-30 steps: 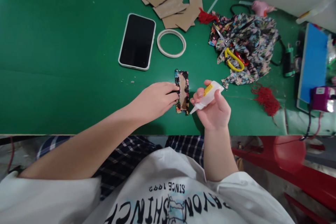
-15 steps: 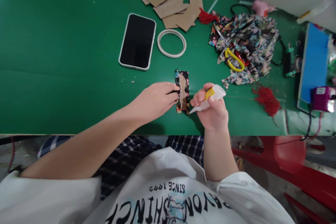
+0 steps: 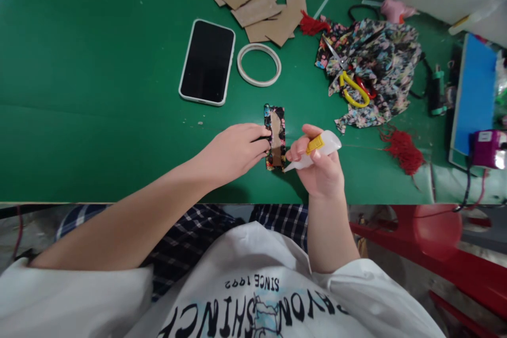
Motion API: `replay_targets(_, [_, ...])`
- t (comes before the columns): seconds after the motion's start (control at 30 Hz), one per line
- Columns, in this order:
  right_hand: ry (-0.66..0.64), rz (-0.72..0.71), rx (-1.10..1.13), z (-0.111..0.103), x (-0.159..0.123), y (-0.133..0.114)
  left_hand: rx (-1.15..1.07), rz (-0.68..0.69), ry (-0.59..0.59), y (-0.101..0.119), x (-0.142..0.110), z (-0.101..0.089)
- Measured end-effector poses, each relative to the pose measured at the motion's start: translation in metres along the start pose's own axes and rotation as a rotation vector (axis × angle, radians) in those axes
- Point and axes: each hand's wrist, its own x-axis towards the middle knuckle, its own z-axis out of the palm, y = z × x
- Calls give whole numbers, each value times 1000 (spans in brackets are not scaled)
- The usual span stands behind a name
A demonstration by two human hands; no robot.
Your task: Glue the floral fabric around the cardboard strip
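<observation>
The right hand, wrapped around a white bottle, is edging its tip left to the near right corner of the cloth-edged card between the hands, seemingly lining up, while the loosely bent left hand is touching the card's left edge.

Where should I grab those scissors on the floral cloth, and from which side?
I'd take the scissors by the yellow loop, reaching from the near side: it faces you, uncovered, while the blades point away and leftward over the floral cloth.
</observation>
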Motion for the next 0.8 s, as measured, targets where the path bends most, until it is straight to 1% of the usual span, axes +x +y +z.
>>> replay_targets(0.17, [-40,16,29,1,0,-1,-36,-16,-23,1,1,-2])
replay_targets(0.23, [-58,21,23,1,0,0,-56,-44,-39,1,2,-4])
replay_targets(0.3, [-71,21,12,1,0,0,-50,-75,-25,3,2,-6])
replay_targets(0.37, [-81,17,5,1,-1,0,-34,-96,48,6,2,-9])
replay_targets(0.43, [-96,26,-13,2,-2,0,-25,-104,182,9,1,-12])
replay_targets(0.53, [-148,97,-68,1,-4,-1,-13,-132,388,15,-1,-15])
replay_targets(0.6, [-215,142,-96,0,-5,-1,-1,-155,475,18,-2,-16])
replay_targets(0.7, [-318,157,-101,-3,-7,0,12,-157,533,22,-4,-16])
replay_targets(0.8, [-354,161,-110,-5,-7,1,29,-136,539,23,-5,-15])
